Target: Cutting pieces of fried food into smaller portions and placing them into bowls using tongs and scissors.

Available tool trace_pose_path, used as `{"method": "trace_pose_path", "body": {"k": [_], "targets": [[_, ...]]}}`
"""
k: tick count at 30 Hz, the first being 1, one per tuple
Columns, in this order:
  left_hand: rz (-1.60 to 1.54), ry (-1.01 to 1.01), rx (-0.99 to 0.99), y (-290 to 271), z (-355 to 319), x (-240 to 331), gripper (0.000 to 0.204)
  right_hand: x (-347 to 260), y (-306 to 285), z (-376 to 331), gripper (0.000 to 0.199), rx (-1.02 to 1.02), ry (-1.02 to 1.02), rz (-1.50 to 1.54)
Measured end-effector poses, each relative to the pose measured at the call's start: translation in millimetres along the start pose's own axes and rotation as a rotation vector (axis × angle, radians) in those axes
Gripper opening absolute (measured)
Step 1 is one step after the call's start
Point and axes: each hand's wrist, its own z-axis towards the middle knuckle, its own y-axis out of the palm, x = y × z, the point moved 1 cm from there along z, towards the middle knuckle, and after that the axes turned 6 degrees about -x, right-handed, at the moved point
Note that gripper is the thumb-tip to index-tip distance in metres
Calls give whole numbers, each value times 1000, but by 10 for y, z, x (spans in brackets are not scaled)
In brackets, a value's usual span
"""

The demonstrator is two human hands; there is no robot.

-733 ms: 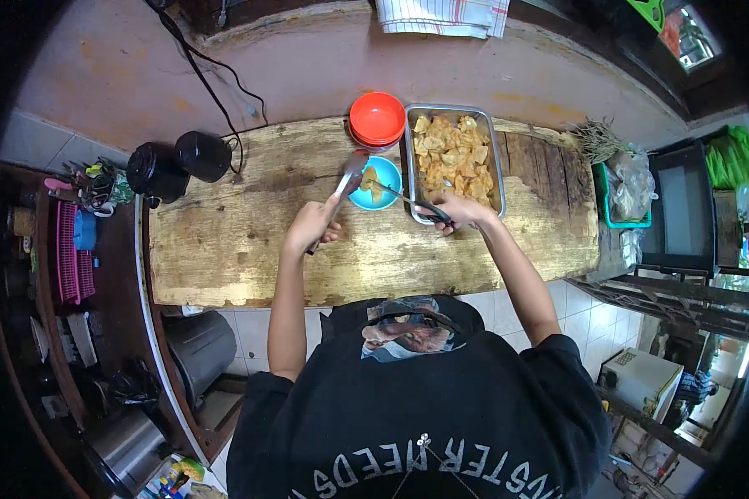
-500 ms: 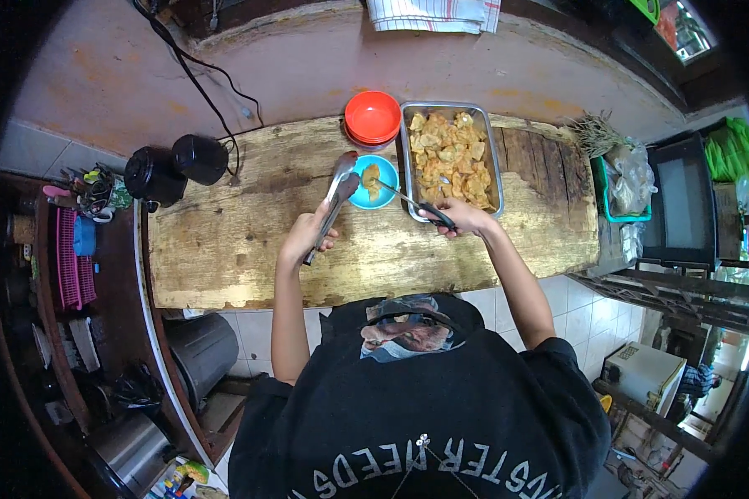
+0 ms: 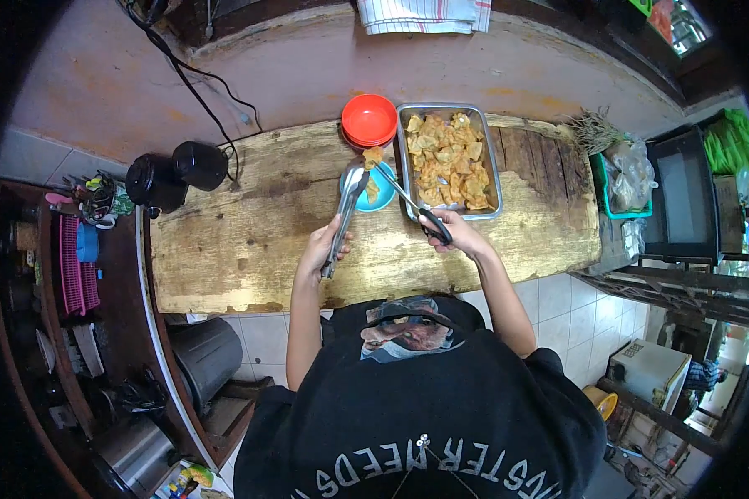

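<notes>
On the bench (image 3: 250,258), a steel tray (image 3: 493,158) sits right of the blue bowl (image 3: 386,196). Left hand (image 3: 317,249), grip closed round tongs (image 3: 348,198); right hand (image 3: 458,232) round scissors (image 3: 423,212), and there's the fried piece (image 3: 373,155), ahead of both, at their converging tips.

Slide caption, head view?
Tongs in left hand, scissors in right hand, at a blue bowl beside a metal tray.

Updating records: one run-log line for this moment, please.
Left hand: long silver metal tongs | Right hand: black-handled metal scissors | Nearby: round light-blue bowl
</notes>
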Motion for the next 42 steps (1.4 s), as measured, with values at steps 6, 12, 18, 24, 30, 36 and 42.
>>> {"method": "trace_pose_path", "body": {"k": [6,12,18,24,30,36,42], "targets": [[-26,-1,-27,-3,22,-77,46,93,56,19,33,49,-5,-3],[17,22,32,25,32,-116,44,104,170,-19,31,73,-15,87],[21,43,36,-83,50,-186,44,153,202,-39,32,126,-20,33],[33,76,-40,-97,6,-182,38,208,159,-33,34,48,-23,-15],[25,21,-11,-91,-8,-252,39,355,138,45,34,58,-28,-27],[-8,30,15,-143,-15,-288,42,198,235,-16,32,70,-8,36],[-50,8,42,-68,-73,-230,43,256,255,59,24,99,-63,121]]}}
